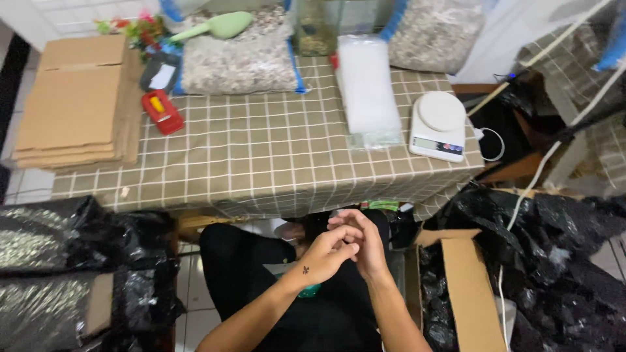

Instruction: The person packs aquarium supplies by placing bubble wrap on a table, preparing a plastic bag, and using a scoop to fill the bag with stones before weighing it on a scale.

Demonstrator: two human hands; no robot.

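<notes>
Nearest the camera, the person's two bare forearms rise from the near edge and meet over dark trousers. The left hand lies across the right hand, its fingers curled loosely over the right palm; the right hand is half open, fingers bent, and whether anything small sits between the two cannot be told. Both hands hang just below the near edge of the table, touching nothing on it.

The single table, under a tan checked cloth, fills the middle. On the floor, black plastic bags pile up at near left and more at near right, where one open cardboard box stands just right of the hands. One stack of flattened cardboard rests on the table's far-left end. Two big sacks of pale gravel sit at the far edge, one left of centre and one to the right. One stack of clear plastic bags lies between them, nearer. One white kitchen scale sits just right of that stack. One green scoop lies on the left sack, and one red tape dispenser sits near the cardboard.
</notes>
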